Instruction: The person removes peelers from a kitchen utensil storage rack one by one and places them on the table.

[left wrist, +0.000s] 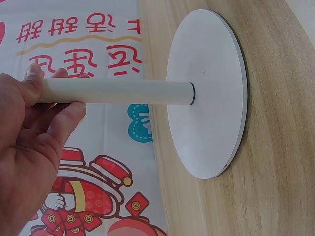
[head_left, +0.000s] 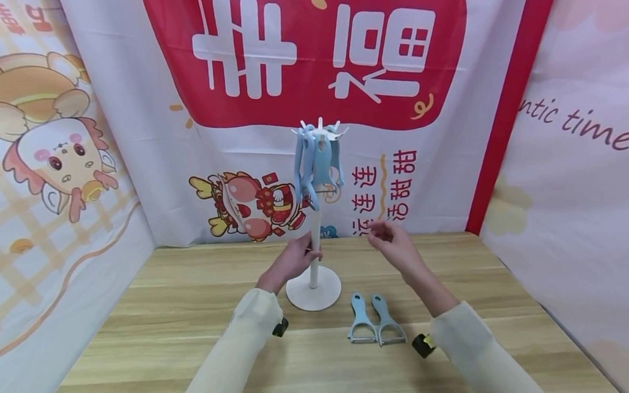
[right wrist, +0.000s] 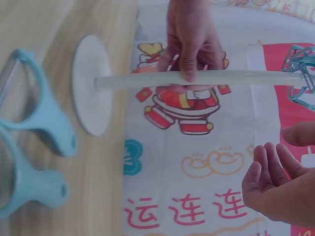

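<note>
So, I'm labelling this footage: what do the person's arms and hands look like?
The left hand and right hand wear no gloves. The left sleeve and right sleeve are long, plain and cream. A small black block shows by the left cuff; another block, with a yellow patch, shows by the right.

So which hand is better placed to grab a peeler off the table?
Probably the right hand: it's empty and nearer the two loose peelers, while the left hand grips the white pole.

I'm reading white 幸福 [head_left: 284, 51], red 运连连 [right wrist: 187, 210] and 活甜甜 [head_left: 404, 180] on the far red-and-white backdrop [head_left: 314, 97]; "ntic time" [head_left: 580, 126] on the right pale floral sheet [head_left: 575, 216].
</note>
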Motion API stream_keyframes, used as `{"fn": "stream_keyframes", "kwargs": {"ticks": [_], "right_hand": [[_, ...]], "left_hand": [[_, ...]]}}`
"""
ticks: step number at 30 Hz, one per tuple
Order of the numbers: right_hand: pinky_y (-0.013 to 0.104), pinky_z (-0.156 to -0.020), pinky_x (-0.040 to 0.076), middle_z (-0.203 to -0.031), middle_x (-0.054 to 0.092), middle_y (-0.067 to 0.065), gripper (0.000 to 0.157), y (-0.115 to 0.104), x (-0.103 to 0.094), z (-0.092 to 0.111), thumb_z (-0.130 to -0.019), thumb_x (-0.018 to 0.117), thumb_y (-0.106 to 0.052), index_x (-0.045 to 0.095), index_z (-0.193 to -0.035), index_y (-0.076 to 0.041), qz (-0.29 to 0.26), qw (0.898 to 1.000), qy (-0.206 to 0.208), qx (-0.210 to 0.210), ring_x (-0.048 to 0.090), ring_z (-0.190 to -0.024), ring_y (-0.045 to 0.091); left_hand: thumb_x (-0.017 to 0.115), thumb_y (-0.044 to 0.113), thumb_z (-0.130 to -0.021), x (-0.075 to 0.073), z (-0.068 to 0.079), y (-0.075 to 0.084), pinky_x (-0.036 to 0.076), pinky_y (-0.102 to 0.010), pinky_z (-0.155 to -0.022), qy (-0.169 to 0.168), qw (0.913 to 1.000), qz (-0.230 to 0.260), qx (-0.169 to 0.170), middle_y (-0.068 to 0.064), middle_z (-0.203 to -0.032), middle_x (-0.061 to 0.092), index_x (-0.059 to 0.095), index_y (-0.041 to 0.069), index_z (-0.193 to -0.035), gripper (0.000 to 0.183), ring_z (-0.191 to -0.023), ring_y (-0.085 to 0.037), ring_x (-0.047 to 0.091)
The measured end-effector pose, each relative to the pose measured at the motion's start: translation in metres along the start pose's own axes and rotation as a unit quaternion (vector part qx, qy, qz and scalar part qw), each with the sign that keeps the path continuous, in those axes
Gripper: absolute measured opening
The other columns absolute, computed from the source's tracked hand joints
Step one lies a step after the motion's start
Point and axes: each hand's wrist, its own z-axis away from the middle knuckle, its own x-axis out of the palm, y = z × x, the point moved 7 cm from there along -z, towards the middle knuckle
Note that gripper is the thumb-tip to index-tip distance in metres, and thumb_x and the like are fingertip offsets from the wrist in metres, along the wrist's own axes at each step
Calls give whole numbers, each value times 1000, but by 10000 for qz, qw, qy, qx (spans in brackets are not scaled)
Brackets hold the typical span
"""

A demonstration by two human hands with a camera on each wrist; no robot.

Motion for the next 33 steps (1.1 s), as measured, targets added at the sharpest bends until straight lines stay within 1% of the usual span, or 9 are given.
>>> {"fn": "stream_keyframes", "kwargs": {"ticks": [6,12,16,21,24,28,33], "right_hand": [[25,-88,52,-116,61,12,30,-17,1,-6,-99,60,-11,58,-129,-7,-223,9997,-24,-63,57,-105,20],[30,-94,50,-121,61,13,31,-33,-1,-11,-100,59,-15,57,-130,-7,-367,9990,-2,-236,57,-110,23],[36,-102,49,-126,60,14,34,-43,-1,-16,-100,59,-17,55,-132,-6,-542,9979,-25,-360,57,-115,24],[40,-110,46,-131,60,14,36,-57,1,-24,-102,58,-19,52,-135,-7,-805,9951,-170,-539,56,-123,24],[40,-112,46,-133,60,13,37,-64,2,-28,-102,57,-20,52,-136,-8,-911,9935,-224,-642,56,-125,25],[41,-113,45,-135,59,11,38,-74,2,-32,-103,56,-24,51,-138,-9,-933,9923,-193,-798,56,-127,24],[42,-113,45,-138,57,11,41,-84,3,-34,-103,55,-27,50,-140,-10,-824,9918,-110,-975,54,-128,23]], "left_hand": [[60,16,-100,1,0,0,56,-46,-100,-10,10000,22,-21,-4,-101,69,55,11,-117,18,-100,-21,68],[60,17,-100,1,0,0,55,-46,-101,-21,10000,-48,-46,-3,-101,69,56,12,-116,17,-102,-21,68],[59,17,-101,0,1,0,55,-47,-101,-49,10000,-15,-58,-3,-101,69,56,12,-116,16,-102,-21,68],[60,16,-100,-1,1,-1,55,-48,-100,-57,9999,73,-57,-4,-102,69,56,12,-116,16,-102,-21,68],[60,16,-100,-1,1,-1,56,-47,-99,-27,10000,61,-44,-4,-101,69,56,12,-115,16,-102,-21,68],[60,14,-100,-1,1,-2,56,-46,-99,14,10000,58,-63,-3,-100,69,57,12,-114,15,-101,-21,68],[60,12,-100,0,1,-2,56,-46,-99,19,9999,132,-58,-4,-101,68,57,12,-115,15,-102,-21,68]]}}
